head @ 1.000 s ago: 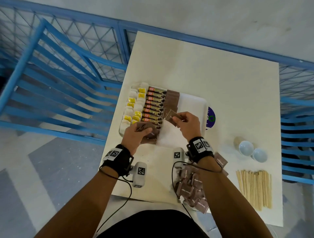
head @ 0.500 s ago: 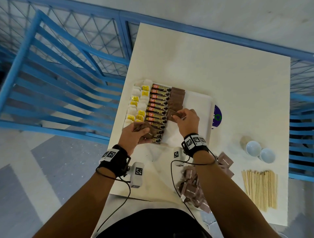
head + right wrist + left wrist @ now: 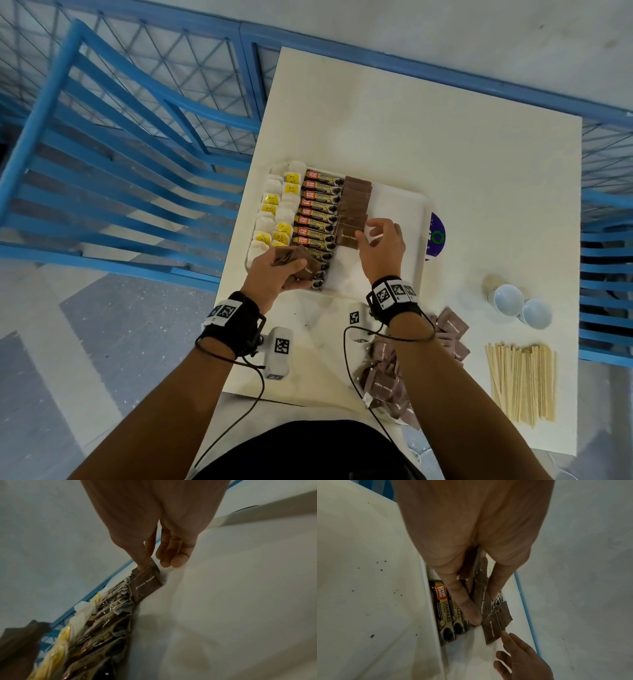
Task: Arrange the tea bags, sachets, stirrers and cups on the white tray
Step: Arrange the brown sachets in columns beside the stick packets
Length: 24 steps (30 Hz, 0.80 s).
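A white tray (image 3: pixel 397 212) holds tea bags (image 3: pixel 274 212) at its left, a column of coffee granule sachets (image 3: pixel 318 205), then a column of brown sugar sachets (image 3: pixel 356 195). My right hand (image 3: pixel 371 236) pinches the right end of one brown sugar sachet (image 3: pixel 346 236) that lies flat at the near end of that column; the right wrist view shows the same sachet (image 3: pixel 145 586) under thumb and forefinger. My left hand (image 3: pixel 291 270) grips a bundle of brown sugar sachets (image 3: pixel 301 260) above the tray's near left corner, over the coffee sachets (image 3: pixel 443 609).
A loose pile of brown sugar sachets (image 3: pixel 387 380) lies by my right forearm. Two white cups (image 3: pixel 508 299) and a bundle of wooden stirrers (image 3: pixel 522 380) sit at the table's right. A purple disc (image 3: pixel 435 236) peeks from under the tray. A blue chair (image 3: pixel 102 154) stands left.
My right hand has carried the brown sugar sachet down and to the left and laid it at the near end of the brown column. The left hand keeps its bundle.
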Each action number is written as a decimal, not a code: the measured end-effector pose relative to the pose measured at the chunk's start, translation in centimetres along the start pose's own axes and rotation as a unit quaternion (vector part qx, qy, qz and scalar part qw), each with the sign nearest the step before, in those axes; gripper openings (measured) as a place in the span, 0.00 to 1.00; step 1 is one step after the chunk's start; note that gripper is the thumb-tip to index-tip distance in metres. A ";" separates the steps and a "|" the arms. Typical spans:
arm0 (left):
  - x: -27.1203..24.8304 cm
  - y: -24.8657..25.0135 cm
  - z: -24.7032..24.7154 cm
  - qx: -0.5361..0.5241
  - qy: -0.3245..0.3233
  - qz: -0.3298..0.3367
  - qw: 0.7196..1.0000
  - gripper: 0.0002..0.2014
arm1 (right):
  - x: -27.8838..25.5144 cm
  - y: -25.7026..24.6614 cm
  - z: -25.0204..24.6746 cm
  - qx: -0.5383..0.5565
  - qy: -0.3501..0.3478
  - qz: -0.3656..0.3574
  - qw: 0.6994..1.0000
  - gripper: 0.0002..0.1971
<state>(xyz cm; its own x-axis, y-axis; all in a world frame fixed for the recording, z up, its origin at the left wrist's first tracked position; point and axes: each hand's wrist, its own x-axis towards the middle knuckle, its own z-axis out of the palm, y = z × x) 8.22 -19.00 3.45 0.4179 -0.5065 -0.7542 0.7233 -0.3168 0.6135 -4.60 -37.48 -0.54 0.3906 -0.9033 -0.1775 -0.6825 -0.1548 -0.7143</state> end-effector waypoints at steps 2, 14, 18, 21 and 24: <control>0.0 0.0 0.3 -0.002 -0.014 -0.005 1.000 0.19 | -0.8 -0.1 -0.5 0.013 0.005 0.000 1.000 0.09; -0.3 -0.5 2.0 0.029 -0.031 0.031 0.999 0.16 | -4.0 -2.0 -1.2 0.056 -0.244 -0.034 0.968 0.08; -0.3 -0.8 2.0 0.029 -0.020 0.044 0.998 0.15 | -4.0 -2.2 -1.2 0.058 -0.208 -0.027 0.976 0.07; -0.4 -1.0 1.9 0.032 -0.016 0.048 0.998 0.16 | -4.1 -2.0 -1.4 0.031 -0.235 -0.035 0.971 0.12; -0.4 -1.2 1.6 0.025 -0.009 0.039 0.999 0.14 | -3.6 -1.5 -1.8 0.029 -0.250 -0.035 0.967 0.08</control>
<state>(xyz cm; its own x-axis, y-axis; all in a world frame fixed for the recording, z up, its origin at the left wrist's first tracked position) 6.31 -19.73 3.36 0.4627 -0.5449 -0.6993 0.6605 -0.3142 0.6819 -6.07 -34.72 2.40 0.6951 -0.5823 -0.4216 -0.6129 -0.1734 -0.7709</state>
